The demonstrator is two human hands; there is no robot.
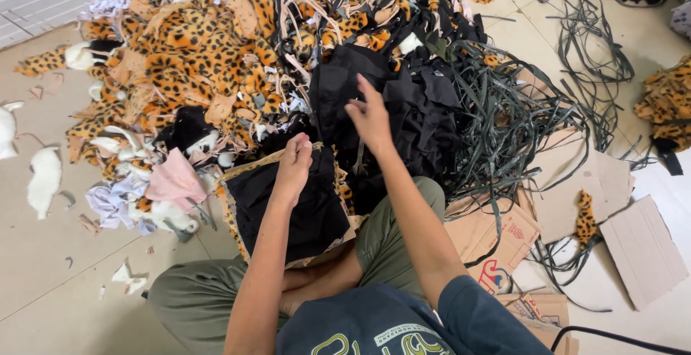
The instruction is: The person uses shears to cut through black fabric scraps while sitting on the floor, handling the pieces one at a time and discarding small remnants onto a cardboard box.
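Left hand (pixel 294 168) is closed, pinching the top edge of the black fabric stack (pixel 291 207) at centre frame; right hand (pixel 371 119), fingers spread, reaches into the black scrap pile (pixel 414 106) just above, nearer it than the left.

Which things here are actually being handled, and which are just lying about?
In hand:
left hand gripping the black fabric stack on the lap
right hand reaching onto the black scrap pile

Lying about:
leopard-print offcuts
dark strip tangle
flattened cardboard
white and pink scraps
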